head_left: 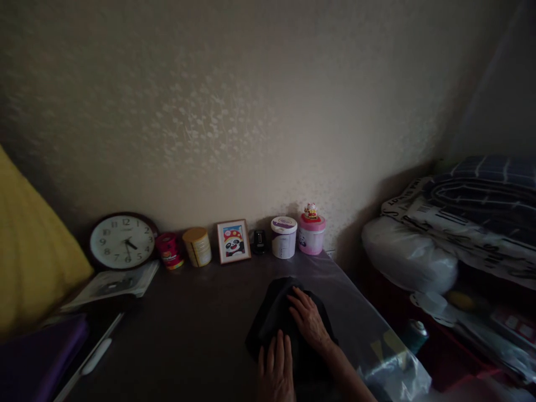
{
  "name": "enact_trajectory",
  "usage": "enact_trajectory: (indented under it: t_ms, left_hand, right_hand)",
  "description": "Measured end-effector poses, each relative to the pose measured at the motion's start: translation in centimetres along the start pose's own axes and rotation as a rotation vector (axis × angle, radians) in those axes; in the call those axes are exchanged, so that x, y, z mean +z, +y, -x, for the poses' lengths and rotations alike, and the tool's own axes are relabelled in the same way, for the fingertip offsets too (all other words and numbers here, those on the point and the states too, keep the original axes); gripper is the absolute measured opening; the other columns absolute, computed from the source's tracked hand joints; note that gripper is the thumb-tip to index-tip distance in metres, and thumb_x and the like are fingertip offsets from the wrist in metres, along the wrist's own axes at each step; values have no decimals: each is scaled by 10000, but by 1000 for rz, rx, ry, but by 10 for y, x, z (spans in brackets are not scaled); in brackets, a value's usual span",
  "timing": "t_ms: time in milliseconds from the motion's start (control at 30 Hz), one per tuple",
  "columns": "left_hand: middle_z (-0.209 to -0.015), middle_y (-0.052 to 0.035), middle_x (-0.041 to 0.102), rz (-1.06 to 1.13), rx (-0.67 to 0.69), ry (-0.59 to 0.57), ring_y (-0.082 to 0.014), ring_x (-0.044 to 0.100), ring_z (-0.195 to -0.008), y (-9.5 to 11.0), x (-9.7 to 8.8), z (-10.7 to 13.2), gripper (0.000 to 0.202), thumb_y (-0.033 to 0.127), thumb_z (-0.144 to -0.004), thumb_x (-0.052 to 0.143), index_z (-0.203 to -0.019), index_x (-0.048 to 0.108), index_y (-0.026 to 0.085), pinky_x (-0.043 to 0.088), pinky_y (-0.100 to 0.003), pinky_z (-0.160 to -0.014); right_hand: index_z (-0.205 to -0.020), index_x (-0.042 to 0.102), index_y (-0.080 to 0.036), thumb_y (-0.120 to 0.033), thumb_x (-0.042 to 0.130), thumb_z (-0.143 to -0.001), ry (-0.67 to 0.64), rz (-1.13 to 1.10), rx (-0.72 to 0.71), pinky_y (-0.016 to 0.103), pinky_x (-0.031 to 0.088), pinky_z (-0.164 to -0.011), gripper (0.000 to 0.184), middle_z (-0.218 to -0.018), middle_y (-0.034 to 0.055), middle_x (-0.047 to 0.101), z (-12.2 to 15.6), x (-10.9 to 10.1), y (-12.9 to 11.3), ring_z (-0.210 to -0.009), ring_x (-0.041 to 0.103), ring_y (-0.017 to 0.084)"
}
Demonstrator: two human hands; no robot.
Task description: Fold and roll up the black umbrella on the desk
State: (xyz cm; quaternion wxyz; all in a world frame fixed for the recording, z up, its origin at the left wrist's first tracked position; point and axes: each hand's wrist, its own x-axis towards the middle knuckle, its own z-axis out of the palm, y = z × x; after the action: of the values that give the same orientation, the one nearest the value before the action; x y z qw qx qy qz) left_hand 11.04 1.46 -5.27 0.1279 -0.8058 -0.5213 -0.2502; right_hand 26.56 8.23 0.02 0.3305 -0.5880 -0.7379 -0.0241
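A dark, soft piece of fabric (274,304) lies bunched on the table; its exact kind is hard to make out in the dim light. Near its front edge my left hand (276,363) rests with the fingers stretched forward on the cloth. My right hand (309,318) lies flat across its right part, fingers extended and slightly apart. Both palms face down, and neither hand grips the fabric.
Along the wall stand a clock (123,242), a red tin (170,251), a yellow-lidded can (197,247), a framed panda picture (233,242), a white tub (284,239) and a pink tub (312,237). Folded bedding (481,195) is piled at right.
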Motion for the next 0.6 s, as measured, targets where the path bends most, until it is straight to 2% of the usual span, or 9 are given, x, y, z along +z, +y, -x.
enact_trajectory:
  t_ms: [100,200,333,433,533,600]
  left_hand:
    - [-1286,-22,505,-60,38,167,-205,458,-1127,-2,9,1,546,264,-831,442,-1344,255,251,392,-404,-927]
    - [-1263,-24,523,-107,68,212,-204,462,-1112,-4,14,2,498,289,-828,445,-1315,348,241,406,-391,-896]
    - [-1227,-30,550,-135,34,168,-204,494,-1064,-5,15,1,442,216,-801,460,-1242,466,248,421,-376,-864]
    - [-1208,-37,565,-123,4,109,-204,518,-1021,-4,11,0,435,185,-783,467,-1213,502,242,437,-367,-842]
    - [-1210,-50,564,-106,-6,60,-210,532,-1000,-6,8,-1,450,164,-771,467,-1213,504,237,445,-364,-831]
    - [-1220,-50,558,-92,9,36,-211,533,-1005,-9,9,-1,460,155,-770,463,-1223,493,233,450,-354,-826]
  right_hand:
    - [-1215,507,-245,-345,370,-897,-2,18,-32,420,328,-1018,360,-1364,63,420,-13,5,12,-1253,370,211]
    - [-1213,507,-263,-352,352,-901,-32,28,-51,404,324,-1019,360,-1358,46,430,-28,9,21,-1256,366,198]
    - [-1189,526,-281,-320,315,-911,-139,55,-35,404,340,-996,351,-1318,35,478,-54,12,26,-1207,431,183]
    - [-1164,547,-277,-292,339,-906,-168,125,24,447,323,-994,332,-1306,56,491,-66,3,16,-1173,467,202]
    - [-1160,553,-245,-286,388,-893,-76,144,19,455,289,-1009,316,-1307,85,486,-59,-12,-7,-1196,438,220]
    - [-1087,597,-244,-290,383,-900,-105,59,-90,402,284,-1016,288,-1178,65,592,-44,-18,-23,-1158,471,186]
